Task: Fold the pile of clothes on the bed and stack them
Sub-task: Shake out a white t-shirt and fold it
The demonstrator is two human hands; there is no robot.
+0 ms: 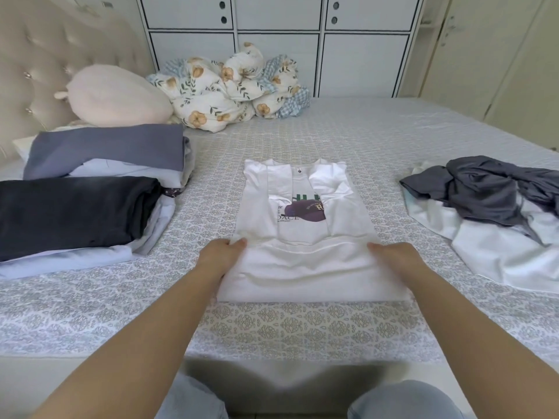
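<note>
A white T-shirt (305,237) with a purple print lies in the middle of the bed, its sides folded in and its lower part doubled up over itself. My left hand (219,257) grips the left end of that folded-up edge. My right hand (393,258) grips the right end, fingers tucked under the cloth. To the left sit two stacks of folded clothes, one topped by a dark garment (69,213), the other by a blue-grey one (106,149). On the right lies an unfolded heap (490,213) of dark grey and white clothes.
The bed (302,325) has a grey patterned sheet. A pink plush pillow (118,96) and a bunched floral quilt (233,86) lie at the headboard end. White cabinets (278,40) stand behind the bed. My knees (402,400) are at the near edge.
</note>
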